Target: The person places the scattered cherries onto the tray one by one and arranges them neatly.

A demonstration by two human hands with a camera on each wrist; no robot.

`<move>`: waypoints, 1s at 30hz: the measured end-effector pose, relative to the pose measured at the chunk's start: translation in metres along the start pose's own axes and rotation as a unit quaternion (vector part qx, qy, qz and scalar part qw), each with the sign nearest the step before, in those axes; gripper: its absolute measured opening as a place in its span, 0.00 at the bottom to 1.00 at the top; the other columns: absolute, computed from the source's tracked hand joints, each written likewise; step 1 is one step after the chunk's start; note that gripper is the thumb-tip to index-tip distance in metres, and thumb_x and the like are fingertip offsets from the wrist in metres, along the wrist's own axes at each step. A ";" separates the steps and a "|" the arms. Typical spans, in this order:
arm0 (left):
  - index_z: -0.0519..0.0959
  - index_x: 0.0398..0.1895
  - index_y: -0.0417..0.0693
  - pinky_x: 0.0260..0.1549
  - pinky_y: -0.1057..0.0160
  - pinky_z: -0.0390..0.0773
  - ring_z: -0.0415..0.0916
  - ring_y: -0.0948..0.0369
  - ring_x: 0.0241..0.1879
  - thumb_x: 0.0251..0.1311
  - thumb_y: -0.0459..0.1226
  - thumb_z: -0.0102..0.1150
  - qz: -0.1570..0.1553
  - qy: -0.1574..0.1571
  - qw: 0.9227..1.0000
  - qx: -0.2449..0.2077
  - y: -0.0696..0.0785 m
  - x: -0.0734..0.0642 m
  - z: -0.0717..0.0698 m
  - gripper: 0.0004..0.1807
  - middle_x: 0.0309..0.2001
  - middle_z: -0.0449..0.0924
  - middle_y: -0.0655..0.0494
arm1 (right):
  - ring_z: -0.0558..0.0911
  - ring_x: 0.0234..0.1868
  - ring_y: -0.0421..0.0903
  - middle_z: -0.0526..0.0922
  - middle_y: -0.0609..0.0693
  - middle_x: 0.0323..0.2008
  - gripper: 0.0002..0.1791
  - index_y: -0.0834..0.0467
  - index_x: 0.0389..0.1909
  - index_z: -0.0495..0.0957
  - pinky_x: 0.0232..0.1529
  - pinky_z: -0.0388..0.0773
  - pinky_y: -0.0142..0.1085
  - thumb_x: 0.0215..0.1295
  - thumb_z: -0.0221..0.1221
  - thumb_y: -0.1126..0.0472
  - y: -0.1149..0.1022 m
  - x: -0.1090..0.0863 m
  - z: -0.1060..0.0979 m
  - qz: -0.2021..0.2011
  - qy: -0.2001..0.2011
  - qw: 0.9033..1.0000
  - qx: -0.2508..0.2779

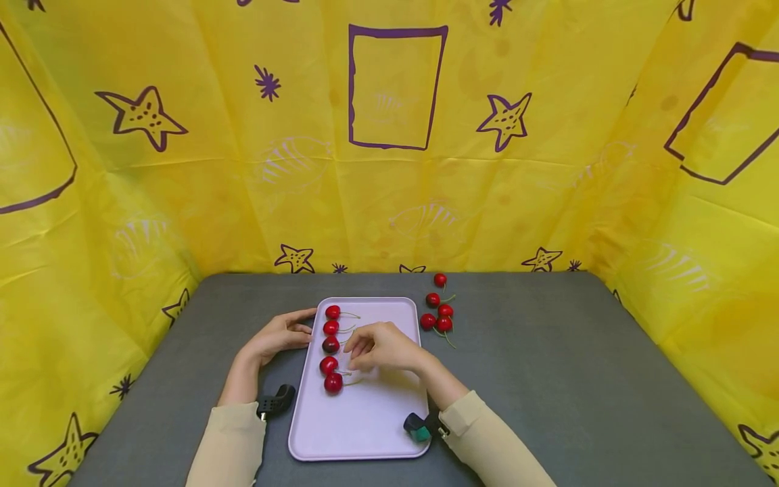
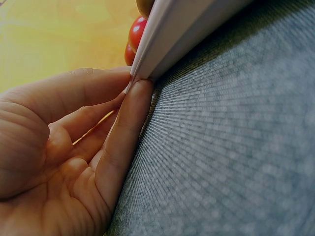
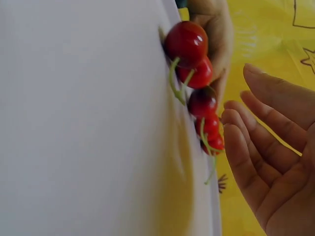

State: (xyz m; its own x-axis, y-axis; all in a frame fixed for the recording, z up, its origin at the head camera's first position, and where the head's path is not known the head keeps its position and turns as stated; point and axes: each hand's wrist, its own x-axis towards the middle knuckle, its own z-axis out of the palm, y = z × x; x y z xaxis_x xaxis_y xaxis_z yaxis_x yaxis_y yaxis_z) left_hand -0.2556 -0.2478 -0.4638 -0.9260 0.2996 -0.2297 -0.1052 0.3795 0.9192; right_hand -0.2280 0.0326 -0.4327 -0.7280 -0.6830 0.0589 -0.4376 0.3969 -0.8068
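A pale pink tray [image 1: 359,433] carries a row of several red cherries [image 1: 333,383] with green stems along its left side. My left hand [image 1: 281,336] holds the tray's upper left edge; in the left wrist view, the thumb and fingertips meet at the rim [image 2: 147,54]. Over the tray, just right of the cherries, my right hand [image 1: 382,348] hovers with its fingers loosely bent. In the right wrist view its thumb and fingers [image 3: 236,162] are apart and nothing lies between them. One cherry [image 3: 202,101] in the row is darker than the others.
To the right of the tray's upper edge, several more cherries [image 1: 445,324] with stems lie in a loose group on the dark grey table [image 1: 548,379]. A yellow patterned cloth [image 1: 395,203] encloses the table at the back and sides.
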 end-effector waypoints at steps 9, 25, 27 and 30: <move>0.60 0.75 0.41 0.48 0.63 0.84 0.79 0.61 0.42 0.61 0.35 0.62 -0.005 0.004 1.000 0.007 0.000 0.000 0.001 0.38 0.49 0.81 0.41 | 0.84 0.33 0.36 0.88 0.53 0.33 0.16 0.62 0.42 0.85 0.39 0.81 0.28 0.55 0.72 0.59 0.010 -0.011 -0.029 0.002 0.047 0.999 0.027; 0.61 0.74 0.44 0.48 0.63 0.84 0.78 0.60 0.42 0.60 0.35 0.64 -0.015 0.015 1.000 0.009 -0.001 0.002 0.000 0.38 0.46 0.80 0.44 | 0.84 0.36 0.42 0.87 0.51 0.35 0.16 0.61 0.44 0.84 0.38 0.82 0.30 0.56 0.70 0.59 0.050 -0.050 -0.086 0.066 0.173 0.982 0.026; 0.61 0.74 0.43 0.49 0.63 0.84 0.78 0.60 0.42 0.61 0.35 0.63 -0.013 0.014 1.000 0.011 -0.001 0.002 -0.001 0.38 0.47 0.80 0.44 | 0.84 0.36 0.42 0.88 0.53 0.37 0.16 0.61 0.45 0.84 0.38 0.82 0.30 0.57 0.70 0.60 0.055 -0.055 -0.093 0.077 0.194 0.978 0.026; 0.61 0.74 0.43 0.49 0.62 0.84 0.78 0.60 0.43 0.61 0.35 0.63 -0.012 0.013 1.000 0.012 -0.002 0.002 -0.002 0.38 0.47 0.80 0.44 | 0.84 0.36 0.40 0.88 0.57 0.41 0.16 0.62 0.46 0.84 0.38 0.81 0.28 0.58 0.69 0.60 0.064 -0.061 -0.103 0.084 0.219 0.972 0.024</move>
State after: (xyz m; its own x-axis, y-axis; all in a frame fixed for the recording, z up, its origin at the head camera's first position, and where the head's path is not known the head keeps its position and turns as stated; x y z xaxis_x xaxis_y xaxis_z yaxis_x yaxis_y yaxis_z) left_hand -0.2577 -0.2496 -0.4654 -0.9326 0.2665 -0.2435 -0.1202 0.4067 0.9056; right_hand -0.2656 0.1631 -0.4272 -0.9461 -0.2814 0.1606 -0.2768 0.4442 -0.8521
